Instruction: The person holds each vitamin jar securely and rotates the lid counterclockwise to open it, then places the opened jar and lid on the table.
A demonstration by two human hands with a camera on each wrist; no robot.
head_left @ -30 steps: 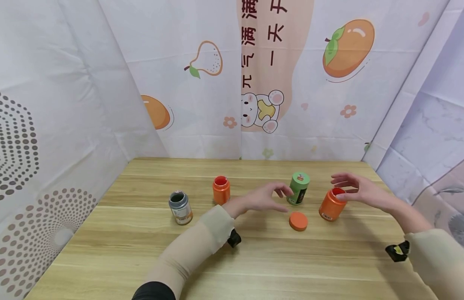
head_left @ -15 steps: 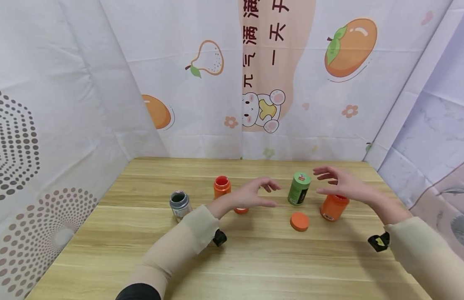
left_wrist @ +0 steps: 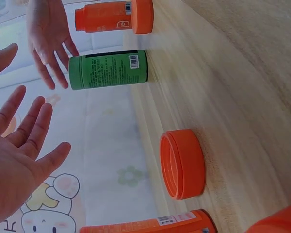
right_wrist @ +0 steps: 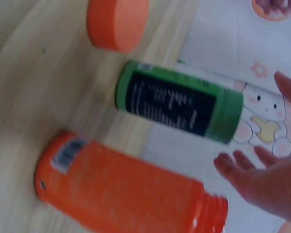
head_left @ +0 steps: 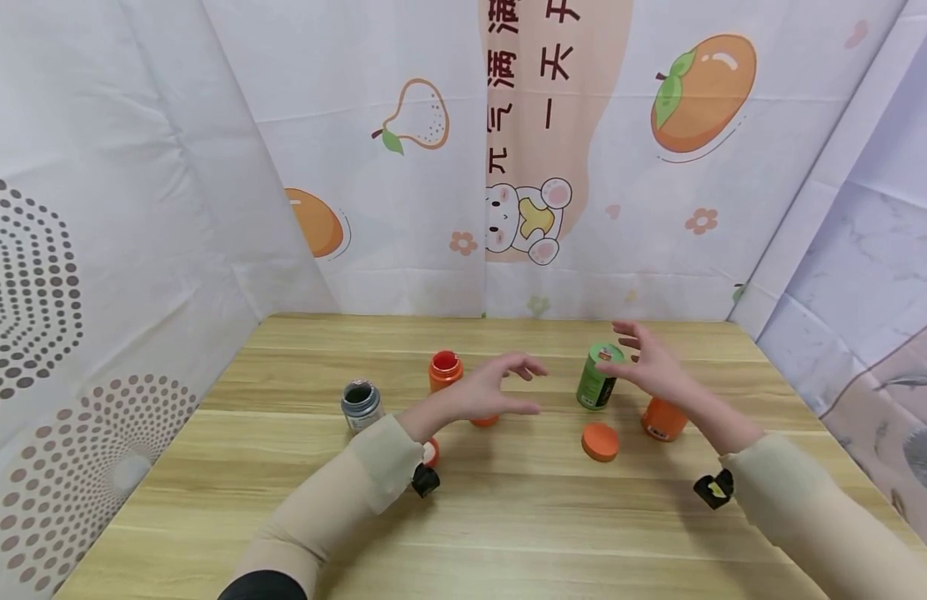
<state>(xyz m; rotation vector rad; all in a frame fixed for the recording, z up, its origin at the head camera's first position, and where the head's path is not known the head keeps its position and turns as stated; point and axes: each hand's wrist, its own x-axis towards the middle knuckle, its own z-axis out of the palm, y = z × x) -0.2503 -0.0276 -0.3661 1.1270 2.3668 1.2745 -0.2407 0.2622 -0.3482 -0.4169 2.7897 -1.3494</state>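
A green jar (head_left: 597,385) with its lid on stands upright at the right middle of the table. My right hand (head_left: 654,369) is right at its top, fingers spread to the far side and thumb overlapping the near side in the head view. In the right wrist view a gap shows between these fingertips and the green jar (right_wrist: 182,102). Below the right forearm stands an orange bottle (head_left: 664,419), its open neck (right_wrist: 211,213) bare of a cap. My left hand (head_left: 484,392) hovers left of the green jar, thumb and fingers apart, holding nothing.
An orange cap (head_left: 600,442) lies in front of the green jar. At the left stand an uncapped orange bottle (head_left: 445,369) and an uncapped grey jar (head_left: 361,403). Two more orange caps, one by the left wrist (head_left: 431,452), are partly hidden by the left arm. A printed curtain (head_left: 403,283) hangs behind.
My right hand has moved left from the orange bottle's mouth to the green jar. My left hand has drawn back leftward from the green jar, uncovering caps beneath the arm.
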